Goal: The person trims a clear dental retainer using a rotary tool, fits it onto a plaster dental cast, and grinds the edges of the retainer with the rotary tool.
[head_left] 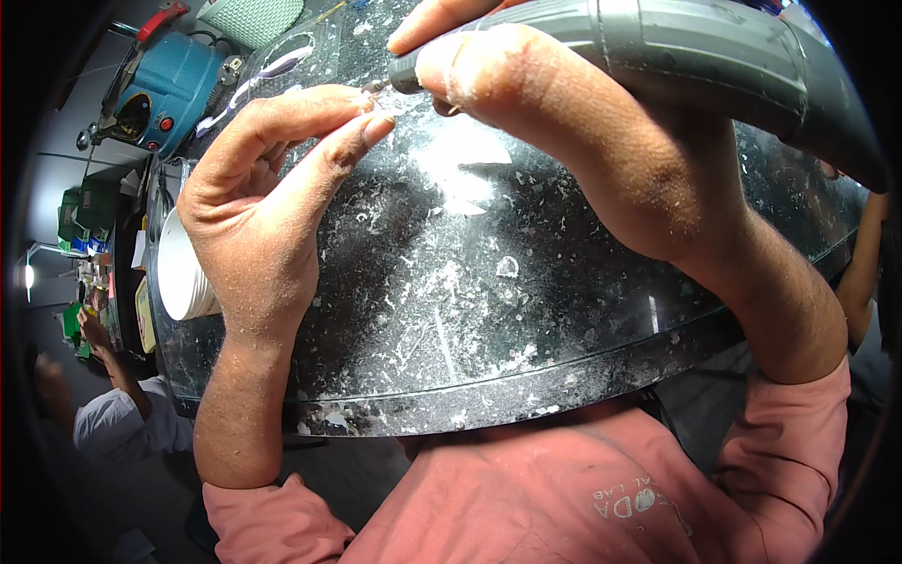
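My left hand [258, 207] pinches a small pale piece [374, 103], hard to make out, between thumb and forefinger above the worktop. My right hand [601, 141] grips a thick grey handheld tool [705, 56] whose narrow nose end is close to that piece, just right of my left fingertips. The dark worktop [442, 376] under both hands is speckled and streaked with white powder and scraps.
A blue machine [178, 85] with a red handle and a pale green basket [249, 19] stand back left. A white tub [183, 273] sits beside my left hand. A co-worker's arm and sleeve [122, 414] show at left, another person's arm [864, 263] at right.
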Tool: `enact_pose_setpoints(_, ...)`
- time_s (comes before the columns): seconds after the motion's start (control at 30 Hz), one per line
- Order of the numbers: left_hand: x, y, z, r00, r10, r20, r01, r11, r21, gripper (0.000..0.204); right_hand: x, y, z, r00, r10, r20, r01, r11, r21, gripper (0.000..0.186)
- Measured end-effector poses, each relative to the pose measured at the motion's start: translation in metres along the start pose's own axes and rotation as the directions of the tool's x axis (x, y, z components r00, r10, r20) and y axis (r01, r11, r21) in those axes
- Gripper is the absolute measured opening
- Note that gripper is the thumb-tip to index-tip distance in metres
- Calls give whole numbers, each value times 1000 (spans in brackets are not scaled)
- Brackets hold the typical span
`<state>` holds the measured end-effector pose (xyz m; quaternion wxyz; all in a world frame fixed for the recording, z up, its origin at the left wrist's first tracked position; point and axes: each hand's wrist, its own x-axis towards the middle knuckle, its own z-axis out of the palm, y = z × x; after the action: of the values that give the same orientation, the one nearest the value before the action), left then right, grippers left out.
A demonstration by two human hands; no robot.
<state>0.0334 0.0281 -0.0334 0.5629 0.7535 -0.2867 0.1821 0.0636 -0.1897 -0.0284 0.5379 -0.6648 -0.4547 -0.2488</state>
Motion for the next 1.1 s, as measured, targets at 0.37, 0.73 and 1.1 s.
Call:
enact_pose_setpoints(0.37,-1,3,1,1000,-22,1,22,1000,4,19,0,-3,-3,999,39,19,-40,998,50,20)
enact_pose_setpoints(0.73,4,-5,-3,952,-298,-73,272,930,-249,15,5,3,-3,996,78,42,-82,992,95,20)
enact_pose_setpoints(1.1,5,-11,-7,934,-355,44,332,812,-481,16,6,-1,-4,991,118,65,-127,982,144,21)
